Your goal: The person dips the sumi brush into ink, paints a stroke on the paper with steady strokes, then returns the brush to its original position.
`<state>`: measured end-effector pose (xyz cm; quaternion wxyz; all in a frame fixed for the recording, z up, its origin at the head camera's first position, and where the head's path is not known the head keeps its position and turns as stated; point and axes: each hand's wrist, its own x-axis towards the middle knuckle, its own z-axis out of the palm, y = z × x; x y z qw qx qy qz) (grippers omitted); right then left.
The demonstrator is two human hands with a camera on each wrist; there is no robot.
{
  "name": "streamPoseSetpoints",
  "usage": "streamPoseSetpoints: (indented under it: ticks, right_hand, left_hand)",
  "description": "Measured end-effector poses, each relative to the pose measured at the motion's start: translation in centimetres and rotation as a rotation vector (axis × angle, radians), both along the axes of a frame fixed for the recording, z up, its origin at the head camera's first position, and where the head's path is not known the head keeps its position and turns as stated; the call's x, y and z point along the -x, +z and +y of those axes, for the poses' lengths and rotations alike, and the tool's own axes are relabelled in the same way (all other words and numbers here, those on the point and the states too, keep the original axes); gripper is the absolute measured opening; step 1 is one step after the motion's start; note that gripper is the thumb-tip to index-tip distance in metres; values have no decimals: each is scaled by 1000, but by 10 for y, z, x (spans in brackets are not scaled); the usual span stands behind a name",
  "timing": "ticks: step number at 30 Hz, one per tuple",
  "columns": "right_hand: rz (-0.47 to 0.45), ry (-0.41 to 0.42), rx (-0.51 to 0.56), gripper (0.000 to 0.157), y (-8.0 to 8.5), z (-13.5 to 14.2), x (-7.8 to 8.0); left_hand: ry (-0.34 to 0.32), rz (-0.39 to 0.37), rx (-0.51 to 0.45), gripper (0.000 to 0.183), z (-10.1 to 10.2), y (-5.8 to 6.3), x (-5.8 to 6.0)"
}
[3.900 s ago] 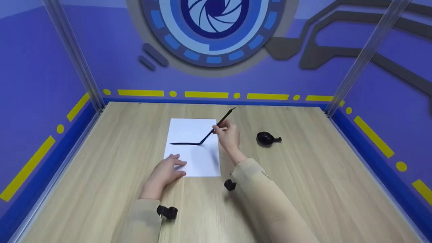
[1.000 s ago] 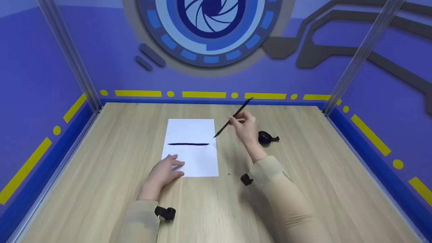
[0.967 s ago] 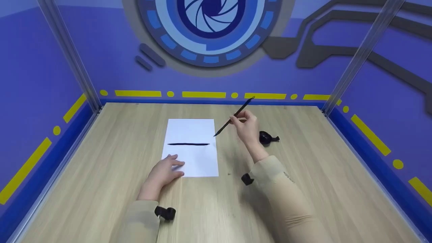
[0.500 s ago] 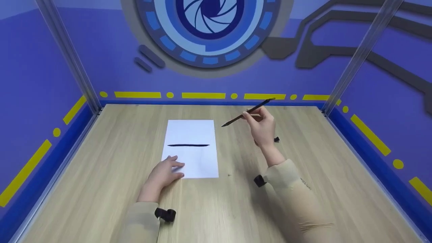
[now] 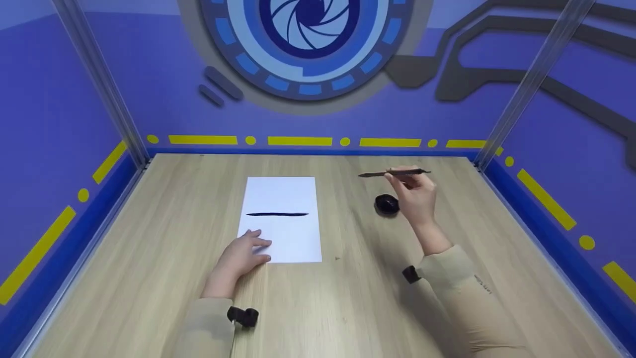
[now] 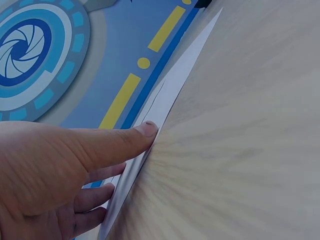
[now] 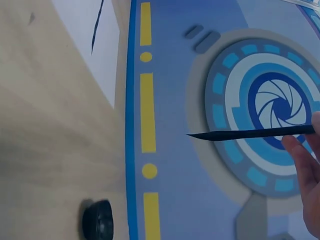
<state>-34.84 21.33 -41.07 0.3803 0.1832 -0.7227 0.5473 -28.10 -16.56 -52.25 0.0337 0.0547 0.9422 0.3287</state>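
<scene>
A dark brush [image 5: 405,172] with a pointed, inked tip is pinched in my right hand [image 5: 419,199]. It lies nearly level above the table, tip to the left, as the right wrist view also shows with the brush [image 7: 250,134]. Below and left of that hand sits a small round black ink dish [image 5: 386,204], its handle hidden by the hand. My left hand [image 5: 243,254] rests with spread fingers on the lower left part of a white sheet of paper [image 5: 293,238]. One black horizontal stroke [image 5: 277,214] crosses the paper. The left wrist view shows the thumb [image 6: 146,128] on the paper's edge.
The wooden table [image 5: 159,223] is enclosed by blue printed walls [image 5: 318,122] at the back and sides. Metal posts stand at both rear corners. A small dark speck [image 5: 337,258] lies right of the paper. Black wrist cameras [image 5: 243,316] sit on both cuffs.
My right hand has moved right, away from the paper, and the brush has tilted from steep to nearly level. The stroke grew longer before the brush lifted. My left hand stays put.
</scene>
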Motion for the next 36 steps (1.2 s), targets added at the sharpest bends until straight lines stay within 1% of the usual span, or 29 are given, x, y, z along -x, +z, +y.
streamPoseSetpoints:
  ticks: [3,5,8,15,24,25,28,29,32,36]
  right_hand:
    - [103,-1,-80,13,-3,12,1]
    - [146,-9,-124,13,-5,20,1]
    - [192,-21,-195,15,-9,31,3]
    - [293,-89,-455,18,-21,54,6]
    - [414,-126,-743,28,-38,81,10]
    - [425,-125,-772,27,-40,84,11]
    - [461,-112,-848,6,-48,92,13]
    - [479,-105,-869,4,-51,95,14]
    - [537,-86,-935,27,-60,103,17]
    - [607,-96,-1020,31,-72,112,22]
  left_hand:
    - [-7,15,15,39,-1,0,0]
    - [-6,9,17,39,0,0,0]
    - [-7,7,18,39,0,0,0]
    - [-4,1,8,40,0,-1,0]
    - [-13,10,6,40,0,-1,0]
    - [-13,11,4,40,0,-1,0]
    - [-14,10,-5,39,0,-2,0]
    - [-13,8,-7,39,0,-2,0]
    - [-8,1,-13,39,0,-2,0]
    - [-1,-4,-7,39,0,-2,0]
